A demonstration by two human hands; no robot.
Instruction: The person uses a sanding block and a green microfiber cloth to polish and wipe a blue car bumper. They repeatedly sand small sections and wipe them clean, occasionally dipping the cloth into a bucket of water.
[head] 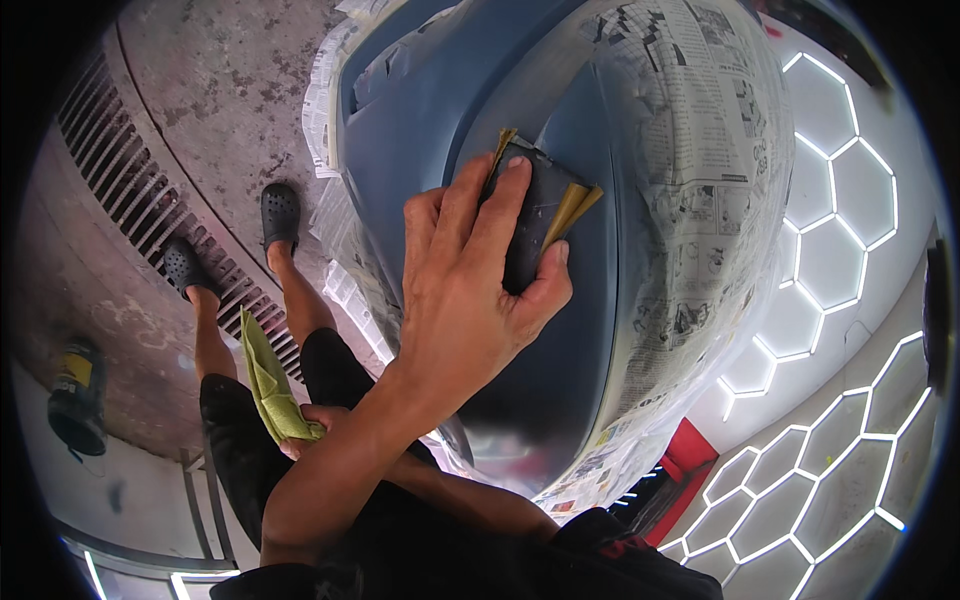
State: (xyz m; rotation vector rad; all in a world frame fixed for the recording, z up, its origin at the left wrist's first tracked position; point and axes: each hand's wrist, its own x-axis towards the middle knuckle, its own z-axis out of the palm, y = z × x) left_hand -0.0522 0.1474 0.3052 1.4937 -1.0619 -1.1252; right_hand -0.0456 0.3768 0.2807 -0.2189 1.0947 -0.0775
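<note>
My left hand (472, 285) presses a dark sanding block (536, 202) flat against a blue-grey vehicle body panel (420, 112). Sandpaper is wrapped around the block, and its folded brown edges (571, 210) stick up between block and thumb and at the far side. The fingers lie along the top of the block, with the thumb on its right edge. Below and to the left, my right hand (311, 427) grips a folded yellow-green cloth (266, 382) beside my legs. My left forearm crosses over the right one. The block's sanding face is hidden.
Newspaper masking (697, 180) and clear film surround the panel. A slatted floor drain grate (127, 165) runs beneath one of my clogs (186, 266). A dark labelled container (79, 397) stands at left, near a metal frame (202, 517). Hexagonal light strips (832, 180) line the right.
</note>
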